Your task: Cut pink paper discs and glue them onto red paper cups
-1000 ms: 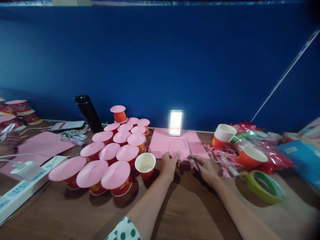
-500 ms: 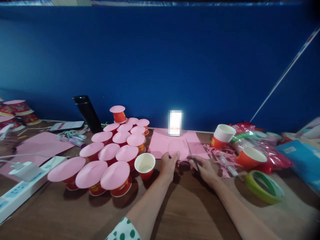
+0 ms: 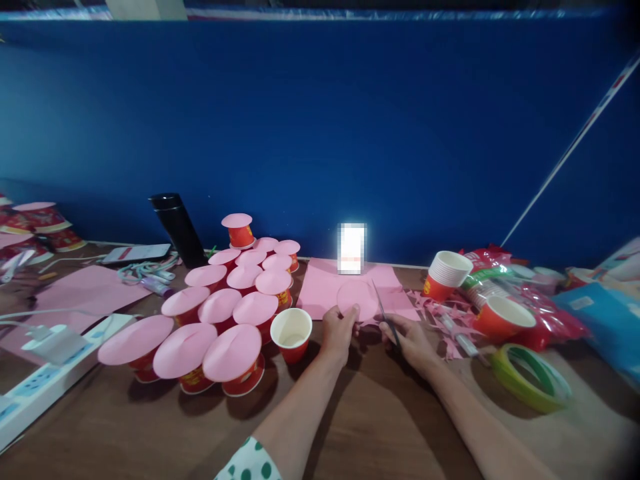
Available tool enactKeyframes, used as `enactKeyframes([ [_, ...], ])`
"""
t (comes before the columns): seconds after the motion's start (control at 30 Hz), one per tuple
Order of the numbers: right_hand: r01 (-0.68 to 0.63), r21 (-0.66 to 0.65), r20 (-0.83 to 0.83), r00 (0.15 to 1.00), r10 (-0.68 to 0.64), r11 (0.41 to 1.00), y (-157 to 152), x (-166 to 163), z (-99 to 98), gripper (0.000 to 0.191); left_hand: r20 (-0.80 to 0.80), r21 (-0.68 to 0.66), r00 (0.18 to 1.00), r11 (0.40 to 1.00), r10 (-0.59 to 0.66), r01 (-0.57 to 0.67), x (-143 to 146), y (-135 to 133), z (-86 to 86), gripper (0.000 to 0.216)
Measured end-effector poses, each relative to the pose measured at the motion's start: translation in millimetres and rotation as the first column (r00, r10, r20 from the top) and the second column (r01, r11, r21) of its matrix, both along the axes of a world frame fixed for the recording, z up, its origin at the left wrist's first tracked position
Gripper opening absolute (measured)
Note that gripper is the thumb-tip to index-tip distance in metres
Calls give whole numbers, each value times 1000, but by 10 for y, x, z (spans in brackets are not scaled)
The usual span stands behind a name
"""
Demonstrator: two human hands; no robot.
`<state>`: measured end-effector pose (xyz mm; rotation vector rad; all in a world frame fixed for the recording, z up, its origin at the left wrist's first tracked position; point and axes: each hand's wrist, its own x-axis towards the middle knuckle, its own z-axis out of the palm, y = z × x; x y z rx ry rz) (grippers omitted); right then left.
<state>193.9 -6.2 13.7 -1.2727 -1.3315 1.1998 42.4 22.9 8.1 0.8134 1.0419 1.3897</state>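
Note:
Between thumb and fingers, my left hand point(image 3: 341, 331) pinches the lower edge of a round pink paper disc point(image 3: 359, 300). My right hand point(image 3: 409, 339) is closed around a pair of scissors point(image 3: 381, 305), whose blades point up and away, just right of the disc. Beneath both lies a pink paper sheet point(image 3: 320, 290) on the brown table. Left of my left hand stands an upright red paper cup point(image 3: 291, 333), its top uncovered. Several red cups with pink paper discs point(image 3: 233, 353) on top are grouped beyond it.
A bright pixelated screen point(image 3: 351, 248) stands on the sheet's far edge. Stacked cups point(image 3: 447, 275), pink scraps point(image 3: 453, 320) and a green tape roll point(image 3: 531, 378) lie right. A black bottle point(image 3: 176, 229) and white power strip point(image 3: 55, 373) are left. At far left, another person's hand point(image 3: 15, 293) shows.
The whole view has shifted slightly downward in the picture. A blurred hand of another person has appeared at the far left. My hands, the disc and scissors keep nearly the same pose.

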Motion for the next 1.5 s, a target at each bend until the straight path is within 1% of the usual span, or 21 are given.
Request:
enactKeyframes([
  [0.2,18,-2,-22,1000,-18,1000,-8,-9,26,56,-16,0,1000,1000,-13,13,6,8,17,30],
  [0.37,16,9,-36,999,-16,1000,1,0,12,54,-15,-15,1000,1000,-15,15,10,8,10,31],
  [0.53,17,25,-1,1000,-17,1000,0,17,-3,55,-18,-31,1000,999,-8,7,16,16,-6,32],
  [0.9,25,39,27,999,-26,999,-3,9,11,53,13,-16,1000,1000,-6,7,17,7,-4,33],
  [1.1,22,29,18,1000,-22,999,4,16,-2,53,13,-28,1000,1000,-9,9,15,4,4,33],
  [1.5,15,27,17,1000,-16,1000,4,19,-25,51,-6,-13,1000,1000,16,-16,12,31,-39,35],
])
